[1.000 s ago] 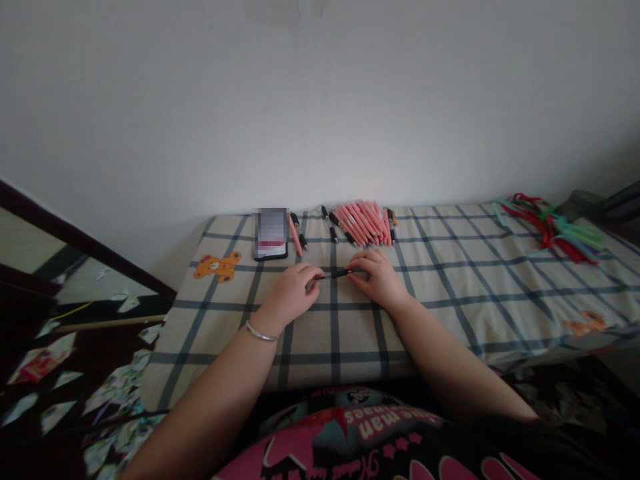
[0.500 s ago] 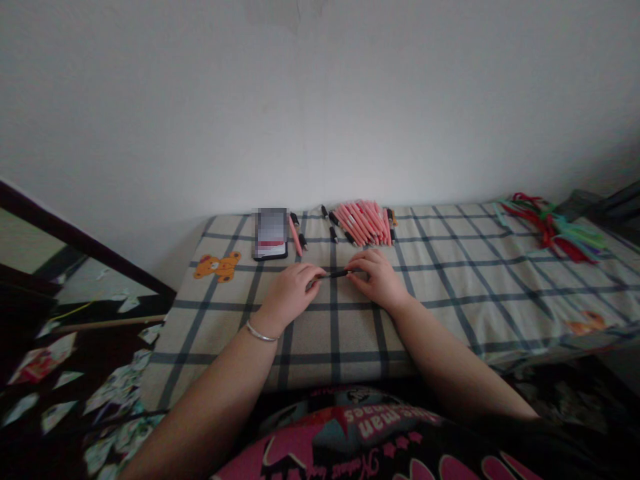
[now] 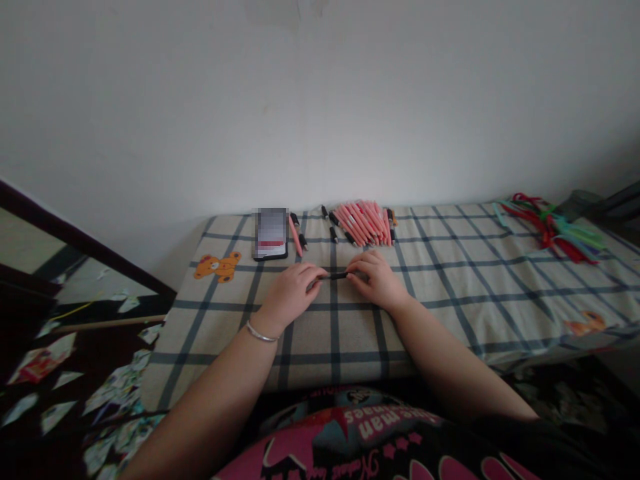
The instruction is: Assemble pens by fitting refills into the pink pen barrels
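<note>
My left hand [image 3: 300,285] and my right hand [image 3: 373,277] face each other above the checked cloth, fingers pinched on a slim black pen [image 3: 338,275]. The pen lies level between them; its left end is in my left fingers and its right end in my right fingertips. Just beyond my right hand is a pile of pink pen barrels [image 3: 363,221]. Several short black pen parts [image 3: 333,234] lie around that pile. One pink barrel [image 3: 295,236] rests apart, beside more black parts [image 3: 303,241].
A phone [image 3: 271,248] with a blurred screen lies left of the single barrel. Colourful ribbon-like strips [image 3: 560,230] are heaped at the right. The checked cloth [image 3: 320,333] covers the table, which meets the wall [image 3: 320,120]. Paper scraps [image 3: 117,393] litter the area at lower left.
My right fingertips have shifted very slightly on the black pen, which now sits nearly level. The pile, the phone and the strips have stayed in place.
</note>
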